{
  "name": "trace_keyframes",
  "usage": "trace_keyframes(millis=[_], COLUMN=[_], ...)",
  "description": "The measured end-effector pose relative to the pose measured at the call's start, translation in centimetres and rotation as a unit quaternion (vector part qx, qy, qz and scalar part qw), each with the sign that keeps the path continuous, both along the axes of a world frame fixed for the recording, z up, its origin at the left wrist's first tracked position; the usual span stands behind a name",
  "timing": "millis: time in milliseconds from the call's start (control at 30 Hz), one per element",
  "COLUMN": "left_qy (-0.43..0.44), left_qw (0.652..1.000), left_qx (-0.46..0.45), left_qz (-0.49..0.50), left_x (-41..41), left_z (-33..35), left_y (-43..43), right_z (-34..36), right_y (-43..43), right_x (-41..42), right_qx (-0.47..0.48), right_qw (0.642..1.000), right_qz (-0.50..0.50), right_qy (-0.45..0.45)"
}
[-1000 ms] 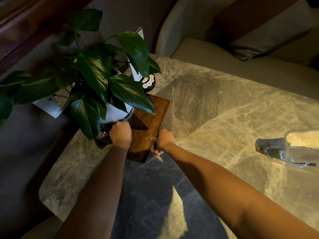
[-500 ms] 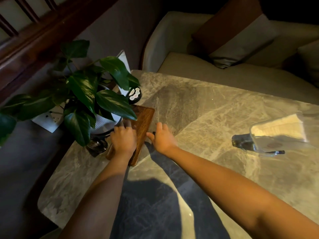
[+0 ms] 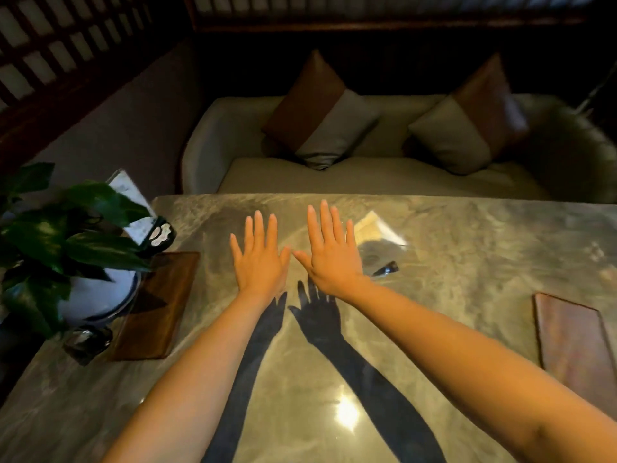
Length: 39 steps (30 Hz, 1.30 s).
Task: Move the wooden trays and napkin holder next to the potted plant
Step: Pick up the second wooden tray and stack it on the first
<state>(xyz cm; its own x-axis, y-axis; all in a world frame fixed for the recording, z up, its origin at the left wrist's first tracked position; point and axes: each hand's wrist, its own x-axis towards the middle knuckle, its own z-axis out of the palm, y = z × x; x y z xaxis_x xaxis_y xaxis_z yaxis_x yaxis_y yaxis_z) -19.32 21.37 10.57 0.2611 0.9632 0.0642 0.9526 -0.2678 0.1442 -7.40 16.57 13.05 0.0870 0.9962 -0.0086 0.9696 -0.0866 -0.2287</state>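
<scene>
A wooden tray (image 3: 155, 305) lies flat on the marble table (image 3: 467, 248), right beside the potted plant (image 3: 70, 248) at the left edge. A second wooden tray (image 3: 574, 345) lies near the right edge. The clear napkin holder (image 3: 377, 242) with pale napkins stands mid-table, partly hidden behind my right hand (image 3: 329, 252). My left hand (image 3: 258, 259) and my right hand hover flat over the table's middle, fingers spread, thumbs almost touching, holding nothing.
A card stand with a black base (image 3: 157, 232) sits behind the plant. A small dark glass object (image 3: 86, 340) rests in front of the pot. A sofa with two cushions (image 3: 320, 111) runs along the far side of the table.
Both hands let go of the left tray and moved right to the table's middle, now spread flat. The view lifted and swung right, bringing in the second tray.
</scene>
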Motion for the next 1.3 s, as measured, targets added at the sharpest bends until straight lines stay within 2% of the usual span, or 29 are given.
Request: trace_keyframes(millis=[233,467,667,900,1067,1300], left_qy=[-0.013,-0.011,-0.019,-0.001,0.053,0.069], left_qw=[0.996,0.985,0.973,0.965,0.959,0.959], left_qx=[0.005,-0.017,-0.106,-0.186,-0.223,-0.242], left_qz=[-0.083,-0.171,-0.205,-0.186,-0.165,-0.133], left_x=[12.1,23.6,31.0,34.8,35.1,34.4], left_z=[2.1,0.5,-3.3,-8.4,-10.8,-12.4], left_y=[-5.4,-12.7,-19.3,-25.4,-28.1,-30.0], right_z=[1.5,-0.7,-4.1,-8.4,-10.9,-13.4], right_y=[-7.7,-16.9,-24.2,-27.7,-26.6,-24.2], right_x=[12.5,24.2,31.8,38.4,41.7,44.2], right_qx=[0.016,-0.013,-0.064,-0.126,-0.170,-0.192], right_qw=[0.993,0.976,0.957,0.946,0.942,0.938], right_qz=[-0.119,-0.215,-0.282,-0.295,-0.285,-0.279], right_qy=[-0.016,-0.012,0.016,0.044,0.050,0.070])
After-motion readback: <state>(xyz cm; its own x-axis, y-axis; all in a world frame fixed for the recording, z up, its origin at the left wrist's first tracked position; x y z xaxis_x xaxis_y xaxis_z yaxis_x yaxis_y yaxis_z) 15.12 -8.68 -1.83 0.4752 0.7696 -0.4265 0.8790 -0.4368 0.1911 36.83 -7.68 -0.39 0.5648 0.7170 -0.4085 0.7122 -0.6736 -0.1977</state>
